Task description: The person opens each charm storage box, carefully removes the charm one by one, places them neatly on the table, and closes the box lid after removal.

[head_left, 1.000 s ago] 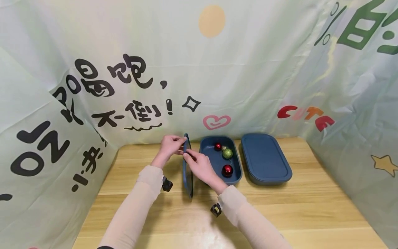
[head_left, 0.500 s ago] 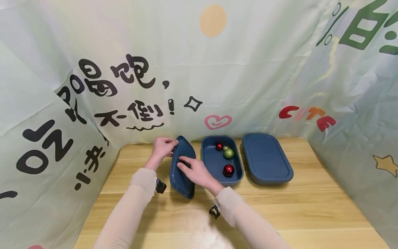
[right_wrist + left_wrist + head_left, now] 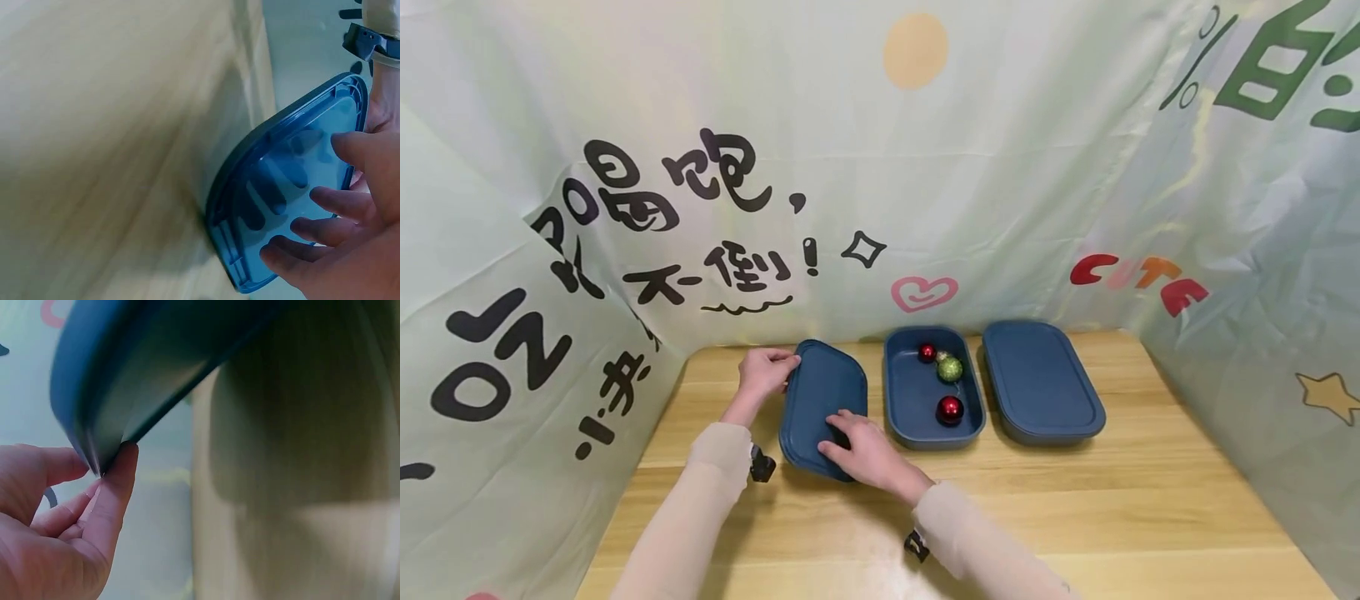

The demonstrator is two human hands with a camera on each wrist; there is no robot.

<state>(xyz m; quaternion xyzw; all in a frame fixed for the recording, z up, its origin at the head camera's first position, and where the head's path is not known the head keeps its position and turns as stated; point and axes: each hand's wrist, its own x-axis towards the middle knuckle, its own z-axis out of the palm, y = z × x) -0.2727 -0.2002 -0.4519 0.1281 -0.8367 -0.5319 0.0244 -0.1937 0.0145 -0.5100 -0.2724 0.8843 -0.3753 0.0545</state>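
A blue rectangular lid [image 3: 826, 404] leans over the table at the left in the head view. My left hand [image 3: 767, 372] pinches it near its far left corner; in the left wrist view, thumb and fingers [image 3: 115, 500] meet on its edge. My right hand [image 3: 868, 450] hangs at its near right part with fingers spread and nearly straight. In the right wrist view, these fingers cast shadows on the lid's ribbed face [image 3: 281, 181]; whether they touch it I cannot tell. To the right stands an uncovered blue box [image 3: 913, 421], holding two red balls [image 3: 950, 409] and a green glittery ball [image 3: 950, 369].
A second blue box with its lid on [image 3: 1043, 383] stands right of the uncovered one. Both stand on a wooden table [image 3: 1075, 508] near its back edge. Printed cloth [image 3: 820, 100] hangs behind the table and at both sides.
The lid has swung from nearly upright, edge-on, to tilted with its face upward, and moved left. My left hand went left with it. My right hand moved nearer to the front and its fingers spread.
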